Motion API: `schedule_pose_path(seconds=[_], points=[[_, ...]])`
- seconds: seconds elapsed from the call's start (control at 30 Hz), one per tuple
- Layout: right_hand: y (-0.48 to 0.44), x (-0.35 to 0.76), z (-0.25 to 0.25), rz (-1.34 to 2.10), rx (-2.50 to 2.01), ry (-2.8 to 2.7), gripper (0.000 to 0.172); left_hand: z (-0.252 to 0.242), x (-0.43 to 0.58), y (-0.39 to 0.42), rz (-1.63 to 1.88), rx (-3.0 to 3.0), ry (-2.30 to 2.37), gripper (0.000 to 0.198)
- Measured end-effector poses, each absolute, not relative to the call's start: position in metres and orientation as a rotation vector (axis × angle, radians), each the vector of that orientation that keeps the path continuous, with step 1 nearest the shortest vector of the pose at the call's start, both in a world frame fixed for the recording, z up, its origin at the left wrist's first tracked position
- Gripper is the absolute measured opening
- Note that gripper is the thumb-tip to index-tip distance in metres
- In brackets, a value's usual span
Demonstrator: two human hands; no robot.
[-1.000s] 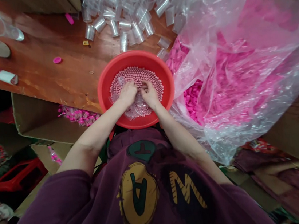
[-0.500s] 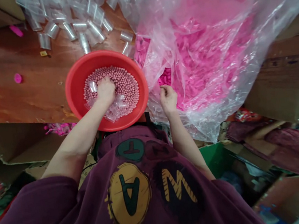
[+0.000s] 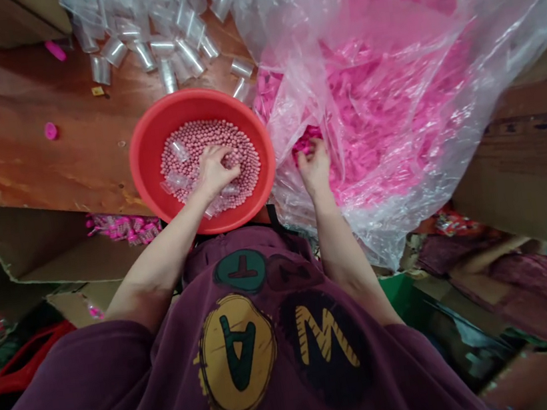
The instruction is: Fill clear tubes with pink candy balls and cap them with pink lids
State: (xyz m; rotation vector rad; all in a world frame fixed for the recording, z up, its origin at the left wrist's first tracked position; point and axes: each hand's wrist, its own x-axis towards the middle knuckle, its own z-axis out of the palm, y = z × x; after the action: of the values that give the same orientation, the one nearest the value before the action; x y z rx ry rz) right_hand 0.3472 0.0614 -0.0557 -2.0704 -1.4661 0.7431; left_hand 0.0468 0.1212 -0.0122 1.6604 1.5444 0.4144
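Observation:
A red plastic basin [image 3: 145, 151] holds a heap of small pink beads [image 3: 241, 152] and a few clear plastic tubes [image 3: 175, 179]. My left hand [image 3: 213, 170] lies inside the basin on the beads and tubes, fingers curled over something I cannot make out. My right hand [image 3: 314, 162] reaches into the mouth of a big clear plastic bag [image 3: 403, 80] full of bright pink caps [image 3: 362, 153], its fingers pinched among them.
Several loose clear tubes [image 3: 155, 32] lie on the brown wooden table [image 3: 47, 167] behind the basin. A single pink cap [image 3: 51, 131] sits at the left. Cardboard boxes [image 3: 47, 248] stand below the table edge. My purple shirt [image 3: 253, 355] fills the foreground.
My right hand left the basin and moved right into the bag of pink caps. My left hand stayed in the basin, shifting slightly over the beads.

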Motion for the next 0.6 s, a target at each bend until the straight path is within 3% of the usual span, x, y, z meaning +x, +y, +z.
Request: schedule_pose_path(seconds=[0.2, 0.43, 0.6], points=[[0.047, 0.353, -0.016, 0.654, -1.817, -1.033, 0.055, 0.008, 0.042, 0.105, 0.811, 0.969, 1.446, 0.034], [0.083, 0.291, 0.037, 1.309, -1.492, -1.003, 0.057, 0.042, 0.040, 0.093, 0.911, 0.521, 1.122, 0.037], [0.106, 0.238, 0.053, 1.425, -1.382, -1.260, 0.064, 0.059, 0.032, 0.089, 0.829, 0.403, 1.020, 0.036]])
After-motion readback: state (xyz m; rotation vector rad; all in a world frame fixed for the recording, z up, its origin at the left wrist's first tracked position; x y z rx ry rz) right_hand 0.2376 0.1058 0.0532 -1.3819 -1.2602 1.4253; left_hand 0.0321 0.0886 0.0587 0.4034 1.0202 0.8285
